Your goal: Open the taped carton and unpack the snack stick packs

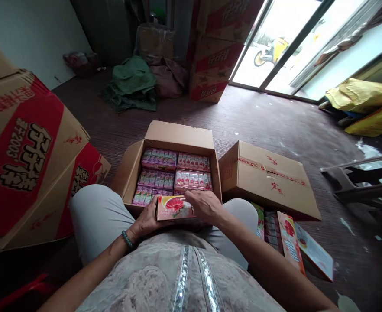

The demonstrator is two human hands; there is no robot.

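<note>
A small pink carton (174, 208) with a red citrus picture is held over my lap, at the near edge of an open cardboard box (178, 132). My left hand (147, 216) grips the carton's left end, fingers wrapped round it. At its right end, my right hand (205, 206) is closed over the top corner, with fingertips partly hidden. Inside the box, purple packs (157, 178) of small wrapped cartons fill the left column. Pink and red packs (193, 178) stand in the right column.
A taped cardboard box (269, 177) lies to the right, with loose flat cartons (291, 242) beside it. Large printed boxes (31, 151) lean at left; more boxes (210, 60) are stacked behind. A grey stool (360, 173) stands at far right, near yellow sacks (363, 97).
</note>
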